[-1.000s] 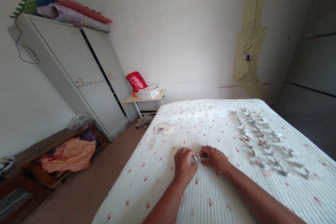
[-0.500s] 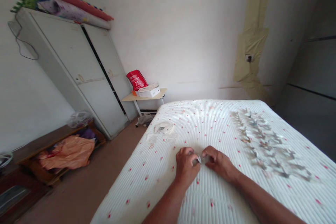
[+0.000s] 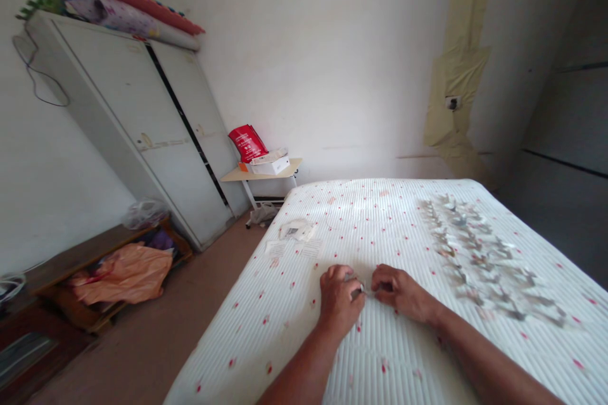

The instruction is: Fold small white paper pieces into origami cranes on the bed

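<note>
Pinching folded paper (image 3: 361,288), left hand (image 3: 339,299), right hand (image 3: 401,294) both gripping, orange bag (image 3: 122,275) in wooden crate (image 3: 178,252)

The bed (image 3: 380,228) had a white ribbed cover flecked with red. Dense rows of small folded silvery paper pieces (image 3: 489,259) covered its right side. Nearer its far left corner lay a crumpled paper bundle (image 3: 297,230), with flat paper slips (image 3: 275,248) just beside it.

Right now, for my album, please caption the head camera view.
Left hand and right hand pinch a small folded piece on a white bed, more pieces spread beside them.
</note>
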Demonstrator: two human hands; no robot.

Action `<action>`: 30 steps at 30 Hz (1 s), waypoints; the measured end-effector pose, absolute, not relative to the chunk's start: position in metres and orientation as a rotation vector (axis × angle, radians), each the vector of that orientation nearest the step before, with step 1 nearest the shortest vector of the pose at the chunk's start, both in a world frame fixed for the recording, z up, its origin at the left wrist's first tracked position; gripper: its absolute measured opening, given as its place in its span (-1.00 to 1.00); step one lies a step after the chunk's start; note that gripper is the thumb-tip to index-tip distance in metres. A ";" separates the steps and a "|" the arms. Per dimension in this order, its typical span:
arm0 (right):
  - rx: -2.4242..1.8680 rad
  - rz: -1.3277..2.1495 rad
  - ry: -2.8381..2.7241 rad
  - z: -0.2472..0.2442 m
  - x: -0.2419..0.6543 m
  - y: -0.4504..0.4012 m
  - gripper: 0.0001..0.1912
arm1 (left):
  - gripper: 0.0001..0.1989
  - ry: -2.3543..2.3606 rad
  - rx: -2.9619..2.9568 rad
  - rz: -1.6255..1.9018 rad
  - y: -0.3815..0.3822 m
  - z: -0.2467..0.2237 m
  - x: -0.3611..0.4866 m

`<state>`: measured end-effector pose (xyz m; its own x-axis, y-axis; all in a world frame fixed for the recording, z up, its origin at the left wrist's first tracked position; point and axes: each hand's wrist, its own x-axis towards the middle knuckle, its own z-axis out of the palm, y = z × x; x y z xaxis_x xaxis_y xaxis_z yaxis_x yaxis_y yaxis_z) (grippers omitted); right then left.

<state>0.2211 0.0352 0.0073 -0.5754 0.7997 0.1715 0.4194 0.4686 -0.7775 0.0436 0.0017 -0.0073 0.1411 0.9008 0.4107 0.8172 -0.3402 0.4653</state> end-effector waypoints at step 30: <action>-1.060 0.707 -2.269 0.007 0.204 0.032 -0.87 | -0.88 1.675 2.246 1.002 0.006 -0.005 0.043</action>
<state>0.2042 0.0319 0.0069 -0.5499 0.7994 0.2419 0.5204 0.5545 -0.6494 0.0434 0.0057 -0.0046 0.1453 0.8998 0.4114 0.7883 -0.3566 0.5015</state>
